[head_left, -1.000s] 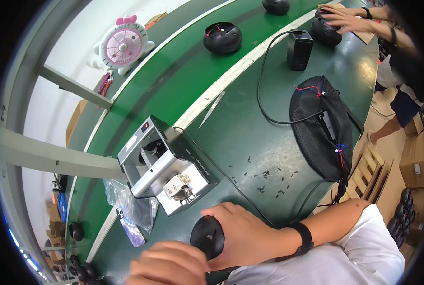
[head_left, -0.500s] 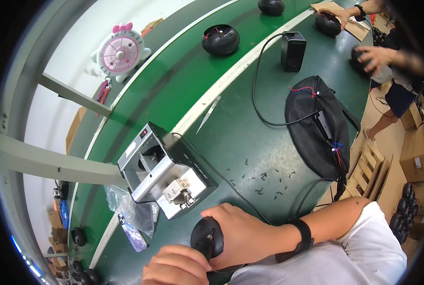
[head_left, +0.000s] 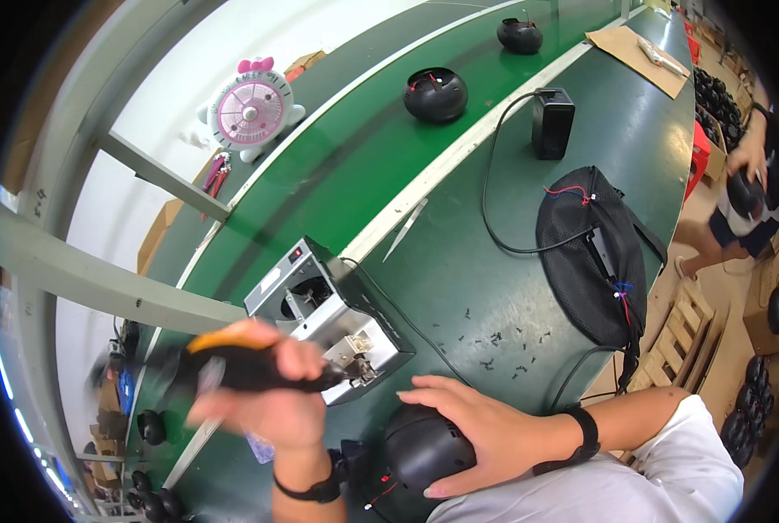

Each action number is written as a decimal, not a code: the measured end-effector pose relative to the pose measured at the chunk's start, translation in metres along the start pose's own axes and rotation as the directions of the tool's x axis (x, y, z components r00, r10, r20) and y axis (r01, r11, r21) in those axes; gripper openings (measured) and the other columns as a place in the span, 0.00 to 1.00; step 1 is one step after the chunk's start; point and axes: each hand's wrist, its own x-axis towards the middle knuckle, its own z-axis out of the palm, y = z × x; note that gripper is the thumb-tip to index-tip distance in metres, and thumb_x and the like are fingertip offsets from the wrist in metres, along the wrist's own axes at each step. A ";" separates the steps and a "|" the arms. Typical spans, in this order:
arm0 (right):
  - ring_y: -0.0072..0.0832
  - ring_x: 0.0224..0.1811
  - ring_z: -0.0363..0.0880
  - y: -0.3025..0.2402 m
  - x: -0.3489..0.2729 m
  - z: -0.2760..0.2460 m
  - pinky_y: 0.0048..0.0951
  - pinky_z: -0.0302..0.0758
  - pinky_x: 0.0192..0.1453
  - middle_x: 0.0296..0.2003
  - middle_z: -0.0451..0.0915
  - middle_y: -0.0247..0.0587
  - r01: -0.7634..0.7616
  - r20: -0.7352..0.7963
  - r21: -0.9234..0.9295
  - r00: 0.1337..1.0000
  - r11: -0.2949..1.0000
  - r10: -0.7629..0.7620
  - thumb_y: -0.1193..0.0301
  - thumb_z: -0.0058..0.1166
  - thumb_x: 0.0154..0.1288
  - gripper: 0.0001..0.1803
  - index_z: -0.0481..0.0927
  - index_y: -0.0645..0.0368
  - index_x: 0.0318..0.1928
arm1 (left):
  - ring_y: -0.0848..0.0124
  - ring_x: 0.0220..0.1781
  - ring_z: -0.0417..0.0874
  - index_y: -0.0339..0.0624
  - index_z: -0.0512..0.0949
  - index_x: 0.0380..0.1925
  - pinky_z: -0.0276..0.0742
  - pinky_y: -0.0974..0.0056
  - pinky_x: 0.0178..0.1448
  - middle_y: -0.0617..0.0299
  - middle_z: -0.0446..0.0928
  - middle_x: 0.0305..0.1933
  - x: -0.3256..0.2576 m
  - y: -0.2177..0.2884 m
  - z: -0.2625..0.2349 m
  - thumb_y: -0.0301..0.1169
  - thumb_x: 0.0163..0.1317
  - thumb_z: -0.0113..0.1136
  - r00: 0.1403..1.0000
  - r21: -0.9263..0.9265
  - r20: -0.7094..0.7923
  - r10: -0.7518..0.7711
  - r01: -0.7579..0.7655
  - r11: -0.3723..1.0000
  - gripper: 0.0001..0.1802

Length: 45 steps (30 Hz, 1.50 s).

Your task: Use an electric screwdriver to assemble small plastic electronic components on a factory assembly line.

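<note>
The left hand [head_left: 272, 397] has its fingers [head_left: 298, 359] clenched around a black power screwdriver with an orange top [head_left: 232, 362], its tip pointing toward 3 o'clock and meeting the front of a grey metal screw feeder box [head_left: 328, 318] (the tool is motion-blurred). The right hand [head_left: 481, 427] lies with its fingers [head_left: 428, 397] spread flat over a round black plastic housing [head_left: 424, 449], pressing on it rather than gripping; the housing sits on the green worktop [head_left: 459, 261] at 6 o'clock, just beside the feeder box. Small dark screws [head_left: 494, 340] are scattered at 3 o'clock from the box. Further out, at 2 o'clock, lies an oval black mesh cover with red and blue wires [head_left: 594, 253]. A black rectangular adapter box [head_left: 552, 122] stands at 1 o'clock, cabled. A pink and white desk fan [head_left: 250, 112] stands at 11 o'clock.
</note>
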 end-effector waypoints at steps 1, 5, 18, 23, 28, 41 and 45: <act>0.62 0.76 0.54 0.002 0.002 0.000 0.52 0.60 0.77 0.69 0.58 0.68 0.017 0.017 0.051 1.000 0.999 -0.018 0.45 0.74 0.51 0.60 0.54 0.59 0.75 | 0.73 0.17 0.67 0.45 0.72 0.40 0.69 0.65 0.26 0.69 0.67 0.18 0.004 -0.007 0.000 0.87 0.52 0.34 1.000 0.060 -0.011 -0.017 0.018 0.998 0.52; 0.62 0.76 0.53 0.008 0.003 -0.004 0.52 0.61 0.76 0.70 0.56 0.66 0.098 0.045 0.164 0.993 0.982 -0.107 0.47 0.79 0.45 0.63 0.55 0.59 0.74 | 0.76 0.15 0.64 0.43 0.74 0.45 0.66 0.67 0.24 0.71 0.66 0.18 -0.007 0.002 -0.005 0.84 0.57 0.33 0.986 0.003 -0.024 -0.166 0.167 0.986 0.52; 0.58 0.67 0.63 -0.008 0.023 0.011 0.51 0.66 0.71 0.64 0.61 0.59 0.017 0.136 0.053 0.990 0.998 -0.024 0.57 0.82 0.38 0.61 0.59 0.61 0.70 | 0.74 0.13 0.66 0.44 0.67 0.49 0.63 0.64 0.18 0.69 0.66 0.19 -0.051 0.066 -0.006 0.67 0.73 0.42 0.971 -0.277 0.222 -0.093 0.155 0.948 0.34; 0.58 0.65 0.65 -0.012 0.023 0.015 0.52 0.67 0.69 0.62 0.63 0.58 0.001 0.089 0.001 0.996 1.000 -0.001 0.58 0.80 0.39 0.58 0.60 0.61 0.69 | 0.78 0.10 0.57 0.47 0.69 0.40 0.58 0.65 0.15 0.74 0.60 0.14 -0.050 0.036 -0.004 0.74 0.69 0.36 0.930 -0.351 0.246 -0.272 0.347 0.870 0.38; 0.52 0.70 0.61 -0.013 0.024 0.013 0.47 0.63 0.73 0.63 0.64 0.55 -0.050 0.117 0.053 0.992 0.997 0.043 0.58 0.80 0.39 0.55 0.62 0.62 0.66 | 0.77 0.16 0.62 0.45 0.69 0.42 0.65 0.62 0.24 0.72 0.64 0.20 -0.055 0.013 -0.019 0.73 0.70 0.34 0.915 -0.618 0.307 -0.260 0.400 0.677 0.39; 0.56 0.67 0.63 -0.007 0.027 0.014 0.52 0.65 0.71 0.63 0.62 0.57 -0.004 0.164 -0.005 0.986 1.000 0.005 0.57 0.78 0.41 0.56 0.61 0.59 0.69 | 0.77 0.13 0.71 0.45 0.68 0.32 0.70 0.65 0.22 0.71 0.70 0.16 -0.035 -0.015 -0.020 0.62 0.77 0.39 0.740 -0.720 0.643 0.195 0.497 0.485 0.31; 0.59 0.73 0.58 -0.009 0.025 -0.006 0.50 0.63 0.74 0.69 0.57 0.61 -0.004 0.146 0.048 0.989 0.999 -0.003 0.58 0.78 0.42 0.56 0.61 0.59 0.71 | 0.79 0.12 0.69 0.45 0.68 0.37 0.67 0.68 0.18 0.73 0.67 0.16 -0.028 0.027 -0.024 0.70 0.72 0.36 0.914 -0.635 0.387 0.122 0.168 0.754 0.36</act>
